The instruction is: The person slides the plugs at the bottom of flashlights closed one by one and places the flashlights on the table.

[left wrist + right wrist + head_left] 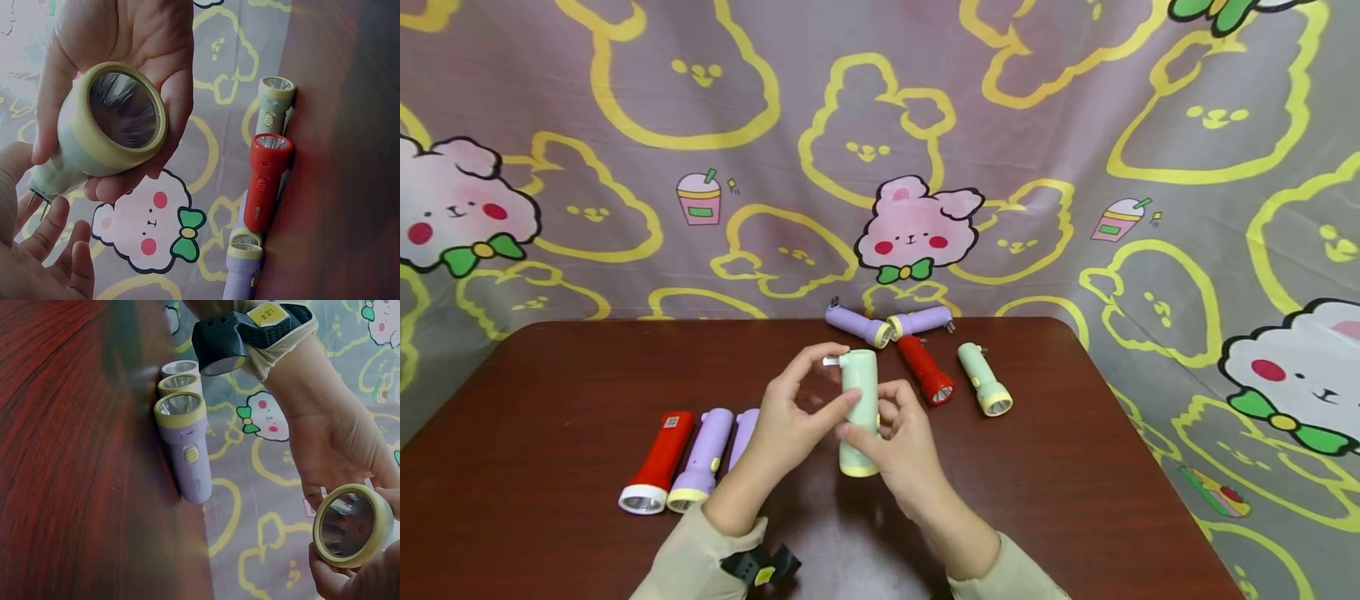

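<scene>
1. From my remote seat, the head view shows the pale green flashlight [862, 375] near mid-frame, held above the table [1037, 517], close to upright, with its yellow-rimmed end lowest.
2. I see the right hand [906, 450] wrapped on its lower part, thumb on the near face and fingers curled in from the right.
3. The left hand [793, 417] holds the upper part: thumb against the body, forefinger at the top edge beside the metal prongs [831, 361], which stick out toward the left.
4. My left wrist view has the yellow-rimmed lens [125, 109] facing the camera at upper left, the right palm behind it.
5. At lower left of the head view, a red flashlight with a white rim [666, 450] lies beside a purple flashlight [706, 450]; another purple one [743, 429] is partly hidden by the left arm.
6. Above and right of centre I count two purple flashlights [922, 320] nearly meeting at their yellow rims, a plain red flashlight [925, 367] below them, and a second green flashlight [977, 369] farther right.
</scene>
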Demonstrator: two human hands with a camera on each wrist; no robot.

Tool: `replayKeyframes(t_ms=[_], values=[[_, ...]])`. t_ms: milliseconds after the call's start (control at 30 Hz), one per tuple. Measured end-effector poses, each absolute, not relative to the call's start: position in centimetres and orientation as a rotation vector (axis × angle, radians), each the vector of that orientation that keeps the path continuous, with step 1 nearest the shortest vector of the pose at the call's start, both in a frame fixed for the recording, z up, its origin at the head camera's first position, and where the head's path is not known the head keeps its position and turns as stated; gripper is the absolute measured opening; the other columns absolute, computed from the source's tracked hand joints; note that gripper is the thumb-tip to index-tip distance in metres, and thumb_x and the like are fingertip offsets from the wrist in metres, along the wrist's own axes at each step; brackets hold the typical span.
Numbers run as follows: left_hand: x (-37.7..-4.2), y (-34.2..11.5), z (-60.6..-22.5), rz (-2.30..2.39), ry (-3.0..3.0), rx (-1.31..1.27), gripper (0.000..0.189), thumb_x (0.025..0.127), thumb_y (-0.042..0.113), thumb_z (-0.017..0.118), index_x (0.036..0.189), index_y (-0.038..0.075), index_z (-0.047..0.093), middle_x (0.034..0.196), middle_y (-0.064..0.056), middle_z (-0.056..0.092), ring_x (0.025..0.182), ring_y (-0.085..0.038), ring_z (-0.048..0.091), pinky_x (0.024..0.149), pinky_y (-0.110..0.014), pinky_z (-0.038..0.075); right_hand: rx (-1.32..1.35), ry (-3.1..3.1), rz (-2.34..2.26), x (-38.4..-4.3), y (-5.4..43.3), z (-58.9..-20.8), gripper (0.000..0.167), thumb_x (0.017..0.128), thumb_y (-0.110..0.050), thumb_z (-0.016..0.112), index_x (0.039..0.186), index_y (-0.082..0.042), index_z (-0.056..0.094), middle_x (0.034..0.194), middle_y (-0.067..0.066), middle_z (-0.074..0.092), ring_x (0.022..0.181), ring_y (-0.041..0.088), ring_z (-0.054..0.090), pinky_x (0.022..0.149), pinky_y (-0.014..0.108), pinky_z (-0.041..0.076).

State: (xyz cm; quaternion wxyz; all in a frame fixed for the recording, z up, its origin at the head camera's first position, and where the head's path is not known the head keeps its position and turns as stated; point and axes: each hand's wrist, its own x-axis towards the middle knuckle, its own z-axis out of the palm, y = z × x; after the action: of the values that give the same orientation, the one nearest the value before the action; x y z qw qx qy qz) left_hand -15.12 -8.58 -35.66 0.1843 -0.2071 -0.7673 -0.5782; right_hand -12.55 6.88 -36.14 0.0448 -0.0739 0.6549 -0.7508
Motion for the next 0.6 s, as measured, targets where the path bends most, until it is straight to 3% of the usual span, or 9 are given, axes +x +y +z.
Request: replayKeyframes(t_ms=[300, 600], values=[[-15.29, -8.31, -35.76, -1.662, -2.139, -0.581, 0.047, 0.082, 0.006, 0.079, 0.125, 0.017, 0.063, 0.094, -0.007, 0.063, 0.079, -0.016, 0.053, 0.05, -0.021, 0.039, -0.213, 2.005, -2.3, -12.54, 6.9, -36.15, 0.043, 0.081, 0.002, 0.075, 0.111, 0.002, 0.045, 0.103, 0.016, 0.072, 0.077, 0.018, 0.068, 0.07, 0.03, 0.057], [-15.73, -8.49, -35.77, -1.686, -2.101, -0.651, 0.046, 0.081, 0.001, 0.078, 0.123, 0.013, 0.064, 0.085, -0.008, 0.06, 0.074, -0.013, 0.052, 0.048, -0.021, 0.039, -0.229, 2.008, -2.313, -12.6, 6.83, -36.17, 0.044, 0.08, 0.001, 0.075, 0.111, 0.003, 0.045, 0.102, 0.016, 0.072, 0.076, 0.016, 0.068, 0.07, 0.03, 0.057]])
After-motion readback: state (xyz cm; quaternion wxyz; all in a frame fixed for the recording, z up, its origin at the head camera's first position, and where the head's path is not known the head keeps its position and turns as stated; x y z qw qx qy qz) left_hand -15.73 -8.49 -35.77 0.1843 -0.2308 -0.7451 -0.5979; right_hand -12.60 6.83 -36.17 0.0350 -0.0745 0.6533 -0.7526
